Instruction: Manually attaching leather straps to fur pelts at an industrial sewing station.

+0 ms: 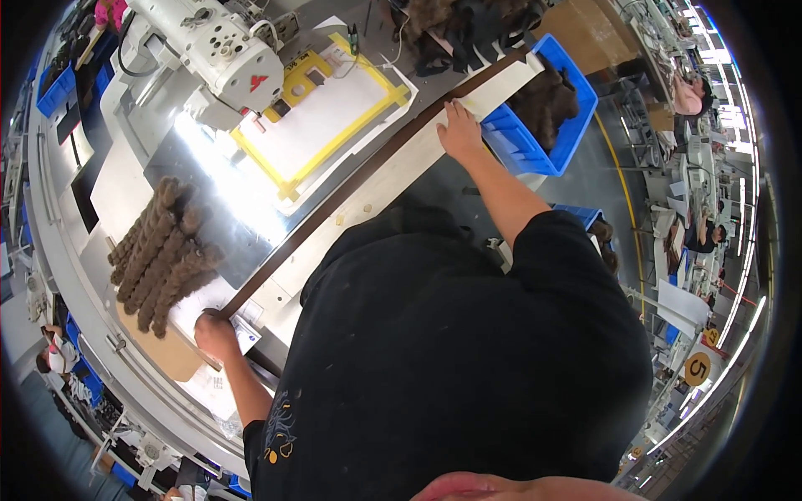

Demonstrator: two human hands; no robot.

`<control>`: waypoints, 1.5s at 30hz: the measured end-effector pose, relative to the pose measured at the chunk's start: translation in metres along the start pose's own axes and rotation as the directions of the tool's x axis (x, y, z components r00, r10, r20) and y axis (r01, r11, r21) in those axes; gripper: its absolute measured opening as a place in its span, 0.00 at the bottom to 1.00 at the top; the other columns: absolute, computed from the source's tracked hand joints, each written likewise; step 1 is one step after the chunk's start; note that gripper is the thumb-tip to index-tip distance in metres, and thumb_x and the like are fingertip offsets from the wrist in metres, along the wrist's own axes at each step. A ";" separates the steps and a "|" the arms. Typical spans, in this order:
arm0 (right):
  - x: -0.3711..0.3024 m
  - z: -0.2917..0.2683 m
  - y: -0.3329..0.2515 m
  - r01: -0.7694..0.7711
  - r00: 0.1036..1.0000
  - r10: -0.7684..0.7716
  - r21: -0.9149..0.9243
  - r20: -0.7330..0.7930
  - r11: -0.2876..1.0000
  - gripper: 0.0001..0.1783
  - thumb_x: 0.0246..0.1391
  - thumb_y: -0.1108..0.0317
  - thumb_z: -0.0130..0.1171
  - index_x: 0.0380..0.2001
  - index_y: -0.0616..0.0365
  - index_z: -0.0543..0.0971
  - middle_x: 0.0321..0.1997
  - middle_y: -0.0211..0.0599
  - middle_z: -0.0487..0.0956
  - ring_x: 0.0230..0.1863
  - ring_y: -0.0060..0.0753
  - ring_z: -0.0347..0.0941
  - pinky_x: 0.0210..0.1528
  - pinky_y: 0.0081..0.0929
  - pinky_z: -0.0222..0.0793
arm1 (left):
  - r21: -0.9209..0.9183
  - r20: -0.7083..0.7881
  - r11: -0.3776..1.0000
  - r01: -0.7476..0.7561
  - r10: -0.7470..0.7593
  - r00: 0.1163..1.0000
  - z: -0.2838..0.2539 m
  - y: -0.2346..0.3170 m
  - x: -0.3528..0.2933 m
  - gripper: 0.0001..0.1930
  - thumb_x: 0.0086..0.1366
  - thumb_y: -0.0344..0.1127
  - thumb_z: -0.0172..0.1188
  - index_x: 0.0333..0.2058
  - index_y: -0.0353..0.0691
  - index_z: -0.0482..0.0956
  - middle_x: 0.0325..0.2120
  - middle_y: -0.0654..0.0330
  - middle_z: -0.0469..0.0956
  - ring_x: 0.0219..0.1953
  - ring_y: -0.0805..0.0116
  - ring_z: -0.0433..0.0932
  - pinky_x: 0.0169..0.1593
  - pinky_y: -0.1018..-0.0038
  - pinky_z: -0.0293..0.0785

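A long, narrow dark brown strip point(334, 202) lies diagonally across the front of the white sewing table point(368, 196). My left hand point(216, 336) is closed around its near-left end, with the fingertips partly hidden. Toward the far right, my right hand point(459, 132) rests palm down beside the strip with its fingers apart, next to a blue bin point(575, 138). Brown furry pieces point(547, 100) fill part of that bin. Just beyond my left hand sits a bundle of twisted brown fur rolls point(163, 259).
A white sewing machine head point(225, 63) stands over the table's far side. Beneath it lies a yellow-edged template frame point(322, 125). More dark fur pieces point(447, 29) are heaped at the back. Other people work at machines along both sides.
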State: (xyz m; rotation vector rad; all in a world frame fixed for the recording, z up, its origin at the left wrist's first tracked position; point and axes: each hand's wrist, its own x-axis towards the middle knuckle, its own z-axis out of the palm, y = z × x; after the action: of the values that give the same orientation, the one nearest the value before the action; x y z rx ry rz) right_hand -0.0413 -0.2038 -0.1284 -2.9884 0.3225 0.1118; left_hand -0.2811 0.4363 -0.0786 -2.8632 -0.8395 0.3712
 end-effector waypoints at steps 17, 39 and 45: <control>0.058 -0.008 0.073 0.088 0.995 -0.080 0.153 -0.057 0.984 0.10 0.58 0.71 0.54 0.43 0.52 0.77 0.50 0.39 0.74 0.52 0.52 0.73 0.52 0.45 0.71 | -0.243 -0.105 0.816 -0.524 0.515 0.851 0.034 0.058 -0.017 0.08 0.60 0.38 0.62 0.33 0.42 0.77 0.36 0.55 0.77 0.44 0.51 0.74 0.50 0.57 0.65; 0.147 -0.010 0.048 0.199 0.977 -0.145 0.436 -0.155 0.878 0.22 0.54 0.76 0.56 0.54 0.55 0.73 0.57 0.48 0.76 0.60 0.52 0.70 0.62 0.38 0.65 | 0.320 0.027 0.946 0.056 -0.068 0.997 -0.001 -0.052 0.048 0.13 0.64 0.34 0.46 0.40 0.48 0.81 0.36 0.59 0.81 0.43 0.55 0.78 0.45 0.56 0.71; 0.132 0.013 0.063 0.154 0.963 -0.069 0.323 -0.261 0.934 0.25 0.51 0.75 0.54 0.56 0.55 0.73 0.63 0.47 0.71 0.64 0.50 0.66 0.65 0.39 0.64 | 0.082 -0.060 0.980 0.182 -0.177 0.982 0.019 -0.052 0.058 0.15 0.61 0.33 0.49 0.44 0.44 0.80 0.37 0.54 0.81 0.40 0.47 0.80 0.43 0.52 0.75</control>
State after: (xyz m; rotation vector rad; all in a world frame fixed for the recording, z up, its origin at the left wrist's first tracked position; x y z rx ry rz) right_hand 0.0732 -0.2906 -0.1605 -2.6646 0.1719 -0.3001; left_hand -0.2656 0.5130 -0.0976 -2.6783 -1.0353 0.3014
